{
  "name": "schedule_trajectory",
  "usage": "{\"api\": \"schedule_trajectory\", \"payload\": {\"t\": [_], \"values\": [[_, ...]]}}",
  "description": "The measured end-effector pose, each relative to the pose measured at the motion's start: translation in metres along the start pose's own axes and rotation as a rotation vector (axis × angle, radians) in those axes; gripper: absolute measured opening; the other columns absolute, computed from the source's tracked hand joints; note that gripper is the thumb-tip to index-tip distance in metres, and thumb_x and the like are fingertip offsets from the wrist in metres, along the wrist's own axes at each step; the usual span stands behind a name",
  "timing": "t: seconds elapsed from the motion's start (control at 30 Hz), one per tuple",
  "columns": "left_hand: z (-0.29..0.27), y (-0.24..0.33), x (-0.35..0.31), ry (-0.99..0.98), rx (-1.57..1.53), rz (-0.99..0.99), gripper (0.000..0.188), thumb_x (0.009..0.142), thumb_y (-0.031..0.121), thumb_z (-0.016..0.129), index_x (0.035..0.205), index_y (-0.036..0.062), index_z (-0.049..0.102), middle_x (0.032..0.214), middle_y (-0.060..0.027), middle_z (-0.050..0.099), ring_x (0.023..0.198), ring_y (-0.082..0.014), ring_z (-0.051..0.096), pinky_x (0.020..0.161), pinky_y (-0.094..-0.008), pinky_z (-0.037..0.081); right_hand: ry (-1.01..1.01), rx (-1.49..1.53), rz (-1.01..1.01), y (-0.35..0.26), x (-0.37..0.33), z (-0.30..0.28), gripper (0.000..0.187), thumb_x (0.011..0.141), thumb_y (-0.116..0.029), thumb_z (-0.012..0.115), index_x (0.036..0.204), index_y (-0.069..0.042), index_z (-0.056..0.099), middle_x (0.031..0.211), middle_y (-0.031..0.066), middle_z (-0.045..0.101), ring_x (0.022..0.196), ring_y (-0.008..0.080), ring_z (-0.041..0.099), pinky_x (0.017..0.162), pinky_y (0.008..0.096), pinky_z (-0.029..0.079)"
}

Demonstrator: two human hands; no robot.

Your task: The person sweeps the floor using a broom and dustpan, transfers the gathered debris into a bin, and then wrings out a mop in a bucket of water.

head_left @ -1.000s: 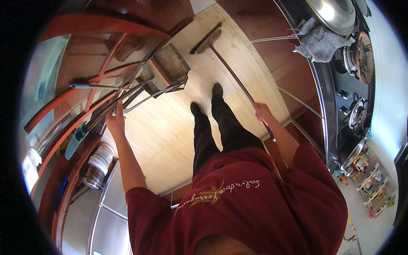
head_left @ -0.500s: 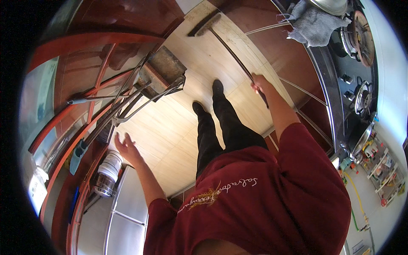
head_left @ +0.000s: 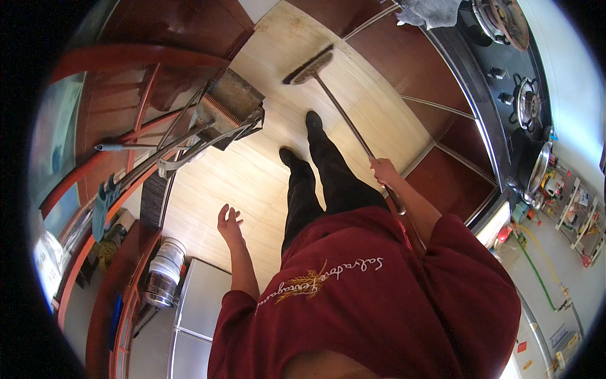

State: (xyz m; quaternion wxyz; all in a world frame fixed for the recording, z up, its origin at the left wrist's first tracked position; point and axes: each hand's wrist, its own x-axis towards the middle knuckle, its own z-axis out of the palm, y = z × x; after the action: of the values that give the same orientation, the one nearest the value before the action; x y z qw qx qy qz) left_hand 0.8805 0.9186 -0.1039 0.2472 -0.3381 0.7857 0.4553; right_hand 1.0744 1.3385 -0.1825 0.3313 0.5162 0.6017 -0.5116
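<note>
My right hand [head_left: 384, 172] is wrapped round the upper part of the handle of a broom [head_left: 346, 116]. The broom's wide grey head [head_left: 310, 67], edged with dark bristles, rests on the tiled floor ahead of my feet. To the left, my left hand [head_left: 231, 223] hangs in the air over the floor with its fingers apart and nothing in it. Beyond that hand, a metal dustpan [head_left: 235, 90] with a toothed edge stands by the wooden frame, its long handle slanting down to the left.
Dark red cabinets [head_left: 445, 129] and a black stove counter [head_left: 489, 117] run along my right. At my left stand a red wooden frame [head_left: 144, 107], stacked buckets [head_left: 165, 268] and a grey fridge [head_left: 201, 303]. Pale floor tiles [head_left: 265, 189] lie around my feet.
The broom head has come nearer to my feet as my right hand drew the handle back toward my body. My left hand has moved inward, away from the dustpan handles.
</note>
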Motion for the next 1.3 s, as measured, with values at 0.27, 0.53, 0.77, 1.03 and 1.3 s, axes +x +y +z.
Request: {"api": "schedule_trajectory", "payload": {"t": [0.27,0.53,0.77,1.03,1.3], "values": [[-0.043,-0.039,-0.004,-0.106,0.017,-0.06,0.028,0.081,0.018,0.055,0.105,0.0058,0.053,0.092,-0.0038,0.057,0.074,-0.0164,0.058,0.059,-0.0274,0.045,-0.037,-0.434,-0.043,-0.08,0.05,0.047,0.059,0.085,-0.045,0.036,0.066,0.008,0.055,0.051,0.0188,0.054,0.049,0.0303,0.057,0.056,0.0404,0.048],[-0.084,-0.077,-0.011,-0.122,0.032,-0.117,0.033,0.08,0.02,0.057,0.107,0.0027,0.053,0.095,-0.0074,0.058,0.071,-0.0159,0.059,0.055,-0.0259,0.045,0.153,-0.383,0.081,0.013,0.049,-0.006,0.05,0.082,-0.044,0.044,0.069,0.003,0.054,0.055,0.0147,0.051,0.046,0.0249,0.049,0.046,0.0387,0.04],[-0.103,-0.116,-0.015,-0.208,0.04,-0.166,0.032,0.078,0.023,0.056,0.106,0.0071,0.053,0.096,-0.008,0.059,0.071,-0.0187,0.059,0.059,-0.0305,0.046,0.212,-0.294,0.107,0.04,-0.003,-0.024,0.05,0.083,-0.041,0.045,0.062,0.004,0.05,0.046,0.011,0.045,0.035,0.021,0.044,0.035,0.037,0.035],[-0.108,-0.14,-0.024,-0.275,0.061,-0.226,0.031,0.079,0.021,0.056,0.105,0.0044,0.054,0.094,-0.0095,0.059,0.062,-0.0153,0.058,0.053,-0.0273,0.045,0.086,-0.265,-0.031,0.024,-0.018,0.021,0.046,0.083,-0.039,0.044,0.061,0.001,0.049,0.041,0.0098,0.044,0.032,0.0214,0.044,0.035,0.0359,0.037],[-0.09,-0.117,-0.031,-0.281,0.14,-0.22,0.034,0.079,0.022,0.056,0.107,0.0042,0.053,0.096,-0.0108,0.059,0.067,-0.0173,0.059,0.056,-0.0281,0.046,0.066,-0.485,-0.061,-0.044,0.038,0.022,0.052,0.085,-0.04,0.044,0.054,0.002,0.048,0.042,0.0134,0.046,0.033,0.0249,0.047,0.034,0.0378,0.037]]}}
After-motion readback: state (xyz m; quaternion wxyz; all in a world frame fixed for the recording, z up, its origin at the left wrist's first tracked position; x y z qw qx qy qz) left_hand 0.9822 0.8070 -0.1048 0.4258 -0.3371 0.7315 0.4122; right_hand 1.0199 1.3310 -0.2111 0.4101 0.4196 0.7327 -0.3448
